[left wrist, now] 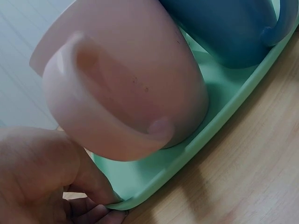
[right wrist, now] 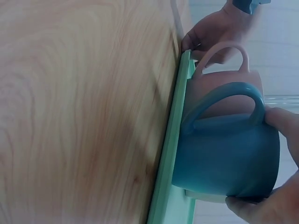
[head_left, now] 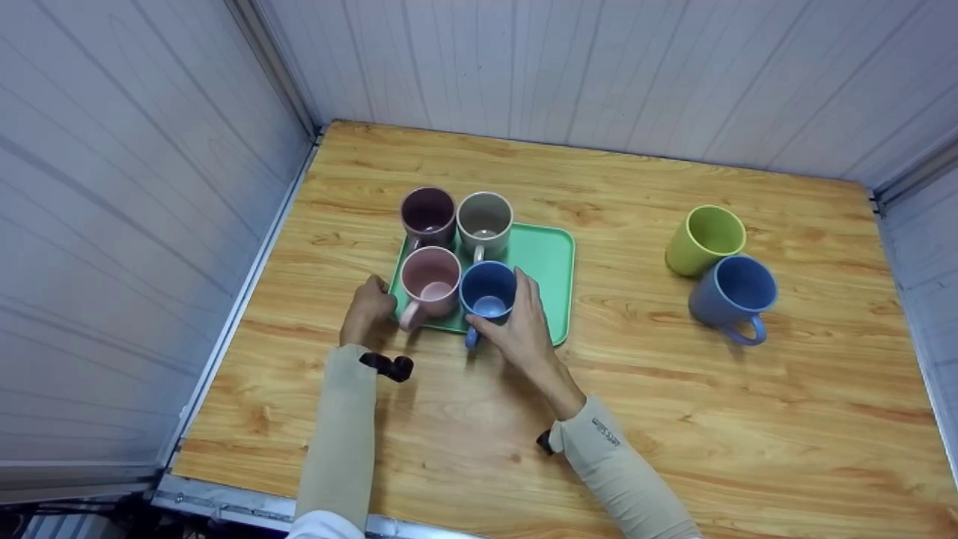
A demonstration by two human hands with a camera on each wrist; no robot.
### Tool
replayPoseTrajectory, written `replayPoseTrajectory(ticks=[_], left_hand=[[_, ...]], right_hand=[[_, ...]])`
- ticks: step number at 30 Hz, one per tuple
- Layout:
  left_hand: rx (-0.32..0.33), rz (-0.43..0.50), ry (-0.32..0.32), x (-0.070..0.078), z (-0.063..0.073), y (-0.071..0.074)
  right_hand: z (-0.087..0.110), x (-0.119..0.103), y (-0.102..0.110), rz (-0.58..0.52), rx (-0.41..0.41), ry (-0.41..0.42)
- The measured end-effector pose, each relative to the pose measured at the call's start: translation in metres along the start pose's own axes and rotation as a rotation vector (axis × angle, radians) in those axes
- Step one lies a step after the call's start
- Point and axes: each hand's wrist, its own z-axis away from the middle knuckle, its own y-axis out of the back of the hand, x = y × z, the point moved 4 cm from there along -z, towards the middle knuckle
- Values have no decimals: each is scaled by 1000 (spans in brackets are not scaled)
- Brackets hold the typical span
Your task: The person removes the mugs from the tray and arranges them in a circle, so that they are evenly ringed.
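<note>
A green tray carries a dark purple mug, a grey-beige mug, a pink mug and a blue mug. My right hand grips the blue mug near its rim, thumb on the near side and fingers on the right; the right wrist view shows the mug's base at the tray. With thumb and fingers, my left hand pinches the tray's near left corner, beside the pink mug's handle.
To the right on the wooden table, a yellow-green mug stands against a second blue mug, whose handle points toward the near right. White panel walls rise behind the table and at both sides.
</note>
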Motion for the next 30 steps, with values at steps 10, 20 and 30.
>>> replayPoseTrajectory(ticks=[10,20,30], left_hand=[[-16,18,10,0,1,0],[-8,-6,-21,1,2,2],[-13,16,2,1,4,2]], right_hand=[[-2,6,6,-20,37,38],[-2,8,21,-27,-27,133],[0,13,37,-15,-61,144]])
